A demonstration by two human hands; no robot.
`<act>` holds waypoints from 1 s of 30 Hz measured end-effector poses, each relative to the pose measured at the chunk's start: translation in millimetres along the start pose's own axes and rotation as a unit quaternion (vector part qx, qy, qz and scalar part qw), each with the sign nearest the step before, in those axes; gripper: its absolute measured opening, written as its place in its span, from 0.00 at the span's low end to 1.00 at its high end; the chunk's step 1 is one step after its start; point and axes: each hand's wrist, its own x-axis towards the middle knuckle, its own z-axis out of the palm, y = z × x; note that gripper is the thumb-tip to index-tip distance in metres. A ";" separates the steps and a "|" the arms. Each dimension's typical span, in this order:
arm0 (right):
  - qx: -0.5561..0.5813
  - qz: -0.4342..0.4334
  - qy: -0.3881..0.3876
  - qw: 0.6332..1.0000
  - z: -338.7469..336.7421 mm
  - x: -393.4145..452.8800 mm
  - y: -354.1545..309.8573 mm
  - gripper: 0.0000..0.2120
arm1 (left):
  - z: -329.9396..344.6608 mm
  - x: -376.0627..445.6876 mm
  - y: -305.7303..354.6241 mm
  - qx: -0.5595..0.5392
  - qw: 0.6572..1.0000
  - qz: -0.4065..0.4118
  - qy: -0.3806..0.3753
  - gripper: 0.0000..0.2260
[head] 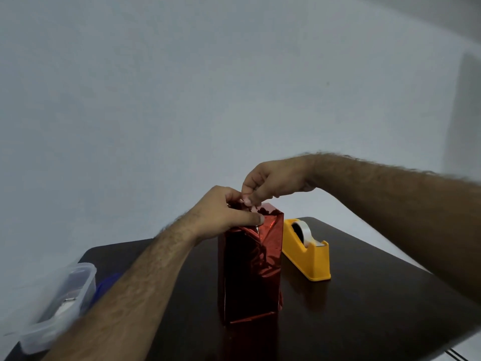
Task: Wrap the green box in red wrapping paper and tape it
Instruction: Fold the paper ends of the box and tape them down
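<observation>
A tall box covered in shiny red wrapping paper [250, 272] stands upright in the middle of the dark table [364, 295]; no green shows. My left hand [223, 212] grips the folded paper at the box's top, thumb pressed on the front flap. Just above the top, my right hand [268, 183] pinches something small between thumb and fingers, perhaps a bit of tape or paper edge. A yellow tape dispenser [309, 254] with a clear tape roll stands right beside the box on its right.
A clear plastic container [65, 300] sits at the table's left edge with a blue object [106, 282] next to it. A plain pale wall lies behind. Bare tabletop shows to the right of the dispenser and in front of the box.
</observation>
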 end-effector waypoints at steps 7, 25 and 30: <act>-0.039 0.030 -0.014 0.999 -0.4 9.6 -11.6 0.07 | -0.1 1.0 0.4 0.012 1.000 0.001 -0.001 0.14; -0.246 0.130 0.036 0.960 -4.0 24.6 -42.7 0.22 | -0.6 0.2 0.2 0.025 1.000 0.004 -0.008 0.11; -0.262 0.141 0.060 0.953 -7.6 13.7 -37.8 0.30 | 0.3 0.0 1.3 0.027 1.000 0.006 -0.007 0.11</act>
